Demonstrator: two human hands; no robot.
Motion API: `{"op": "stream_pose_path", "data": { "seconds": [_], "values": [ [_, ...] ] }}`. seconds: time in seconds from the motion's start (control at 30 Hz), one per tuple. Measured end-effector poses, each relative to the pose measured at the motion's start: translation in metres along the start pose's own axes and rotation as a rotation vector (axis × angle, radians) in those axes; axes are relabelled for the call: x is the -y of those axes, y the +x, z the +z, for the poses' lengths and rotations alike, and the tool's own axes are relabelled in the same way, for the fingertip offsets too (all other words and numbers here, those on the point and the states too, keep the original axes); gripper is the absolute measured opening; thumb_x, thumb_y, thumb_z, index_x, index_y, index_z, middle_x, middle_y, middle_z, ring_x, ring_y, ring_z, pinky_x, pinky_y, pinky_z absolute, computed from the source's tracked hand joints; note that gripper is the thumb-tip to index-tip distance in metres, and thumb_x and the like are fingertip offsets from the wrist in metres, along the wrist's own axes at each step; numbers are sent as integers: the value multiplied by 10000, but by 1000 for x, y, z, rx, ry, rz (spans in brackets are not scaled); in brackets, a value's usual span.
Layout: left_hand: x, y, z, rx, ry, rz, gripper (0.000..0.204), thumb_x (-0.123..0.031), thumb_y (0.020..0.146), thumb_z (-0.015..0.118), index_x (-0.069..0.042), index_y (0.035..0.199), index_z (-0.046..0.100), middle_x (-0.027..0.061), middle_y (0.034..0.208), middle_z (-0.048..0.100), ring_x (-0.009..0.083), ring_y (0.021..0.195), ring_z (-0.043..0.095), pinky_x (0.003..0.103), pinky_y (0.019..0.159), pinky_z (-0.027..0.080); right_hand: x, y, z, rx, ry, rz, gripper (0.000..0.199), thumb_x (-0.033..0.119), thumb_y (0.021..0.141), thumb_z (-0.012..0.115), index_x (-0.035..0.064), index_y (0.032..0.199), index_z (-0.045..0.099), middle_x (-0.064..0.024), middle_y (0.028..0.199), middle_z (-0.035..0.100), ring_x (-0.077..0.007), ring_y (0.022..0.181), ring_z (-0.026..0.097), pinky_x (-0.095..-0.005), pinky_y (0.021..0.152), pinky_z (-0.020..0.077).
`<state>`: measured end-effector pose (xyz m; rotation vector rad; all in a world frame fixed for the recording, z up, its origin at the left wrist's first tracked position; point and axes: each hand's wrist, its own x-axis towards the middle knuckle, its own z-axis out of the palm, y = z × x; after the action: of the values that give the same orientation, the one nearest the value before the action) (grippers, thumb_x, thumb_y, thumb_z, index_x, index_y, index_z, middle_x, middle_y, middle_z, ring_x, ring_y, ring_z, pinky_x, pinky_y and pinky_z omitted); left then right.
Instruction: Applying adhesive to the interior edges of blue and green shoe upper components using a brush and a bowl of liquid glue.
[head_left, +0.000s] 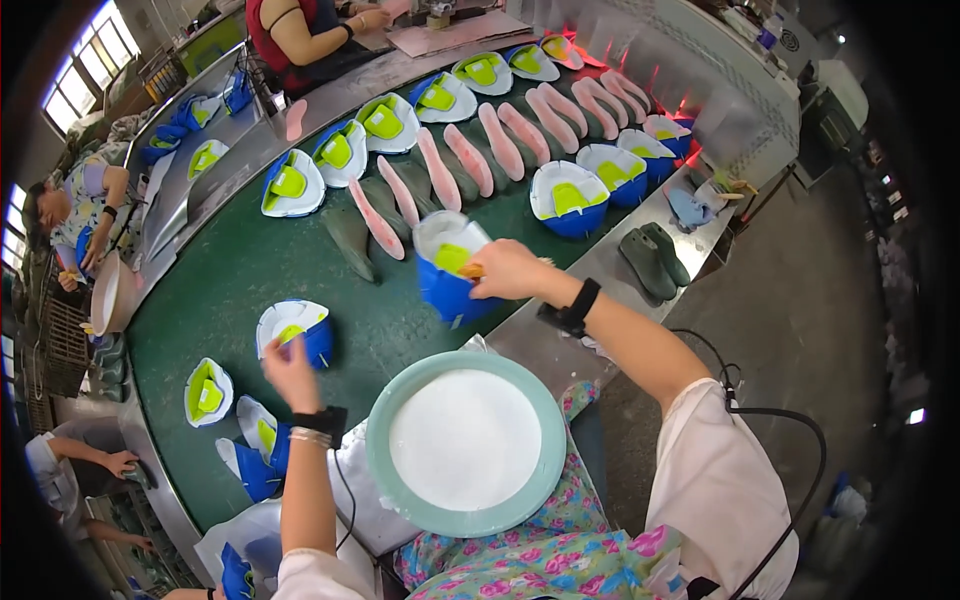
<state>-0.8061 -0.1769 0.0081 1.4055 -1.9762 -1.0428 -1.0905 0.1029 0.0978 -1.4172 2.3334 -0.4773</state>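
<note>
My right hand is closed at the right side of a blue shoe upper with a white lining and a lime-green patch inside. The upper is blurred and tilted above the green belt. A small orange-tan piece, perhaps a brush handle, shows by those fingers. My left hand has its fingers apart at the near edge of another blue upper; whether they touch it is unclear. More uppers, one to the left and a pair nearer me, lie beside that hand. A pale green basin of white liquid sits before me.
Along the belt run dark green shoe lasts with pink insoles and rows of uppers. Dark lasts stand on the metal ledge at right. Co-workers work at far and left sides. A black cable hangs by my right arm.
</note>
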Motion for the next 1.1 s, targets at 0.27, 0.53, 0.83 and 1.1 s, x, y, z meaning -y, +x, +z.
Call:
{"op": "stream_pose_path", "data": {
  "seconds": [0.27,0.53,0.83,1.1],
  "values": [
    [85,61,1,163,-720,-957,679,-416,772,723,10,1236,468,194,1227,529,368,1122,525,506,912,453,-101,18,0,195,-388,246,250,194,656,719,73,874,710,-163,880,691,-352,844,663,-446,735,532],
    [11,14,-24,160,-933,-323,291,-5,808,536,-20,1098,518,86,983,613,216,884,629,360,778,522,85,-24,-1,-329,-225,-272,274,228,730,718,50,918,630,-83,1049,603,-265,992,579,-377,693,552],
    [-120,-167,-189,617,-1231,-318,390,-128,945,539,-17,1309,456,126,1252,590,280,1098,600,438,935,492,251,-115,-26,-102,-36,-664,503,242,669,775,75,1120,628,-68,1198,619,-217,989,610,-306,672,559],
    [-95,-277,-200,427,-499,395,788,-66,841,646,-36,1493,203,139,1481,310,249,1298,422,394,1077,348,291,-201,-31,256,561,-551,500,327,824,731,135,1266,599,-132,875,639,-312,800,632,-375,706,512]
  ]
}}
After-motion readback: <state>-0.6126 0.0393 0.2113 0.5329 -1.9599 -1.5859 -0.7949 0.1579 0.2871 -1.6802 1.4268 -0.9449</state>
